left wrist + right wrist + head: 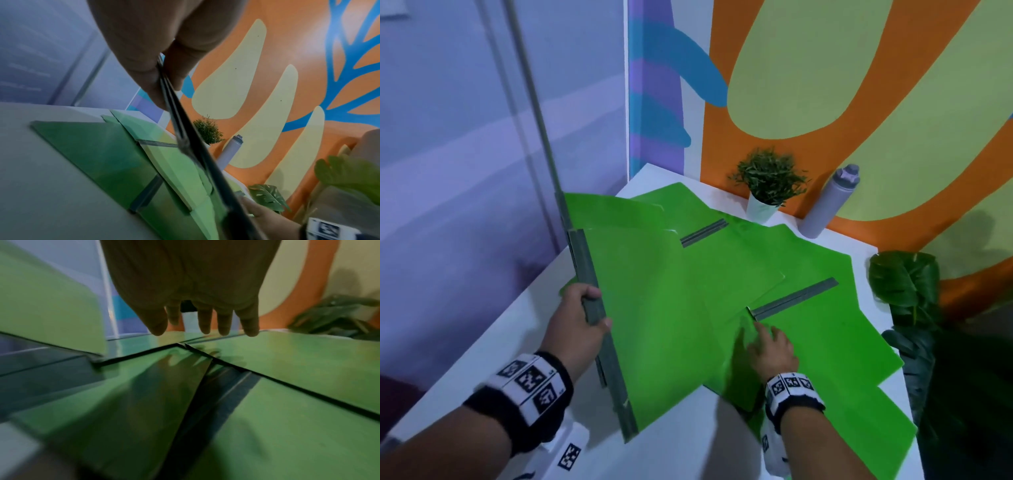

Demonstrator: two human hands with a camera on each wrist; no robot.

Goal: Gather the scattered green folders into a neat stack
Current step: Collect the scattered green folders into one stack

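Several green folders with grey spine bars lie fanned and overlapping across the white table (671,176). My left hand (582,315) grips the grey spine (599,310) of a large folder (654,318), lifted and tilted at the left; in the left wrist view the thumb and fingers (164,76) pinch that dark spine. My right hand (770,342) hovers with straight, spread fingers over a flat folder (825,342), just below the end of its grey spine bar (794,298). In the right wrist view the fingertips (205,329) hang above the folder surface (298,356), holding nothing.
A small potted plant (768,185) and a grey bottle (830,202) stand at the table's back by the painted wall. A big-leafed plant (904,284) sits past the right edge. A metal pole (534,102) rises at the left. Folders overhang the table's left and near edges.
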